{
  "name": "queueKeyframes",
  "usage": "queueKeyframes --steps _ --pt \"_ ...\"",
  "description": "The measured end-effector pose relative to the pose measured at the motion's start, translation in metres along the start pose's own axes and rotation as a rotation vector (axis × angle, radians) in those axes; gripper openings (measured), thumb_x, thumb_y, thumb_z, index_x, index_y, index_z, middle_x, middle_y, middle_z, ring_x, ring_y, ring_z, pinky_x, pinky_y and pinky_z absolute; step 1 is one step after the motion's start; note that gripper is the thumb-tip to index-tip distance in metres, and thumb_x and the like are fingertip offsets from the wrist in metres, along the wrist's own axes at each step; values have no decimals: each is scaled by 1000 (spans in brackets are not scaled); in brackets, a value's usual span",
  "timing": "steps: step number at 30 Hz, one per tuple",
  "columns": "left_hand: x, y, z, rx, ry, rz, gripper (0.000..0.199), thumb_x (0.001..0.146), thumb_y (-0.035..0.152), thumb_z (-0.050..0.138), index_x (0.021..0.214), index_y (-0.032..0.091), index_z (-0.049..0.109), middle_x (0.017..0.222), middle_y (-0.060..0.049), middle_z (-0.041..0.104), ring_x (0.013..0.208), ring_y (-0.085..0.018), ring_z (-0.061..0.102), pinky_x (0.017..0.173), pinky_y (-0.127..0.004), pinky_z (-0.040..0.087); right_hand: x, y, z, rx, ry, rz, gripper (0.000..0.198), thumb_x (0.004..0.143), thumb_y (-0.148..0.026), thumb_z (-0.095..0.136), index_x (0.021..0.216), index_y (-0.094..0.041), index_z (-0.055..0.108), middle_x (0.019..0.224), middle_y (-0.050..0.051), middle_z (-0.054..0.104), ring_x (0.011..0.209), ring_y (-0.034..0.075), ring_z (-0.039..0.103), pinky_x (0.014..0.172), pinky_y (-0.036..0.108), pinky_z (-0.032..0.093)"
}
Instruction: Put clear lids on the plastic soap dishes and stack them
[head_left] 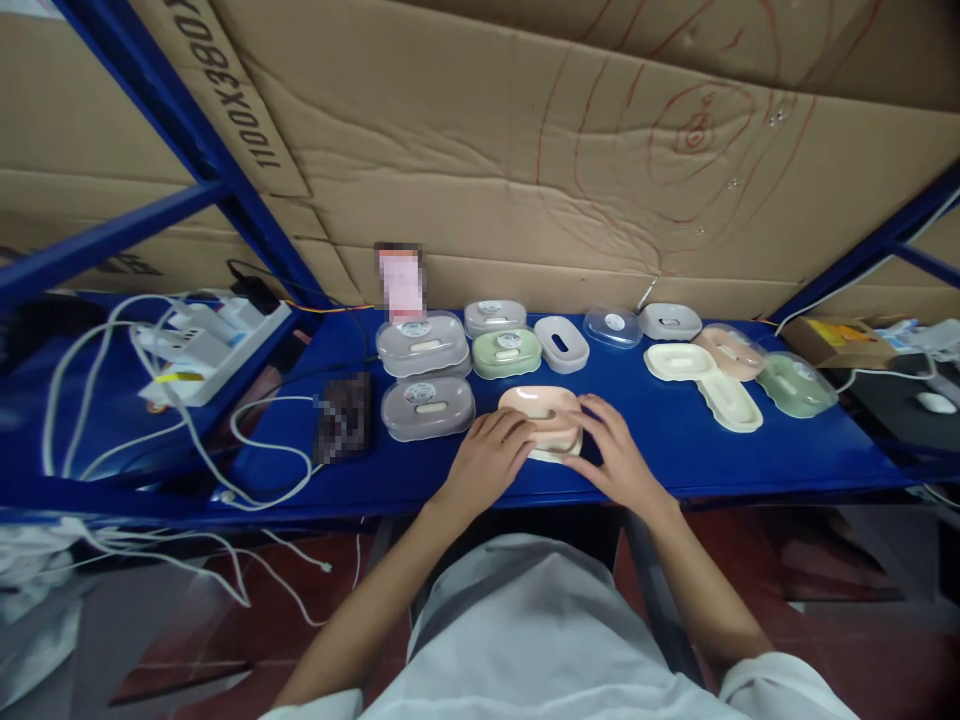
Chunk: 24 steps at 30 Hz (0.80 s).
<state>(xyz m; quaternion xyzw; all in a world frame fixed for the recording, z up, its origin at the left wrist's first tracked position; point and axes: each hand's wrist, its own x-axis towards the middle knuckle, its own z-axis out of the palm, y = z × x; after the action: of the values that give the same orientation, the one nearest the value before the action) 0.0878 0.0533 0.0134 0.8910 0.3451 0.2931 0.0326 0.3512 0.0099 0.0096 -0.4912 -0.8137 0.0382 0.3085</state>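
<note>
A peach soap dish (538, 398) with a cream lower edge lies near the front of the blue table, between my two hands. My left hand (491, 455) grips its left side, fingers curled over the top and hiding part of it. At the right side, my right hand (616, 455) holds the rim between fingers and thumb. Just left of it sit a grey lidded soap dish (428, 408) and a green lidded one (506, 353). A grey tray with a slot (562, 344) lies behind.
More lidded dishes, in grey (422, 344), peach (729, 352) and green (796, 385), stand around. Cream trays (731, 402) and a clear lid (613, 326) lie right of centre. A power strip (217, 350) with loose white cables occupies the left. Cardboard (480, 150) walls the back.
</note>
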Motion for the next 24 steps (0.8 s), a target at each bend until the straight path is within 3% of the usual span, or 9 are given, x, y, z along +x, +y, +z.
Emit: queueKeyframes --steps 3,7,12,17,20,22,24 --pt "1 -7 -3 -28 -49 63 20 106 25 59 124 22 68 127 -9 73 125 -25 67 105 -41 54 2 -5 5 -43 -115 -121 57 105 -44 62 160 -36 48 157 10 59 152 34 48 124 61 43" --pt "-5 -12 -4 -56 -89 127 22 104 27 64 126 22 68 128 -9 73 128 -26 65 109 -42 52 -2 -11 8 -78 -145 -116 41 108 -35 56 148 -36 62 135 9 74 135 30 64 114 56 50" --pt "-13 -13 -3 -49 -91 106 18 106 23 60 121 22 69 129 -9 73 128 -25 66 107 -42 53 11 -3 -6 -61 -173 -139 35 111 -38 50 140 -32 68 138 7 73 135 27 63 113 50 49" --pt "-23 -13 -8 -67 -66 11 18 108 23 56 121 22 68 131 -11 70 128 -26 65 109 -46 54 65 64 -26 -271 -69 39 46 111 -36 38 150 -24 60 156 13 59 146 31 52 120 53 41" --pt "-28 -13 -8 -86 -14 -22 19 106 21 57 122 22 67 148 -14 58 145 -31 54 119 -53 50 99 122 -31 -437 -72 226 58 105 -36 44 160 -15 46 167 21 44 156 41 36 124 63 31" --pt "-29 -13 -7 -117 22 -36 18 105 19 58 120 22 67 158 -16 48 154 -32 45 123 -55 46 111 152 -33 -481 -115 311 70 101 -43 52 162 -12 40 162 25 47 155 46 35 123 68 28" --pt "-29 -14 -6 -155 43 -52 18 104 18 59 119 22 67 160 -16 45 154 -32 45 123 -53 47 114 169 -32 -490 -144 330 76 97 -50 58 161 -11 42 151 27 55 147 48 43 122 69 30"
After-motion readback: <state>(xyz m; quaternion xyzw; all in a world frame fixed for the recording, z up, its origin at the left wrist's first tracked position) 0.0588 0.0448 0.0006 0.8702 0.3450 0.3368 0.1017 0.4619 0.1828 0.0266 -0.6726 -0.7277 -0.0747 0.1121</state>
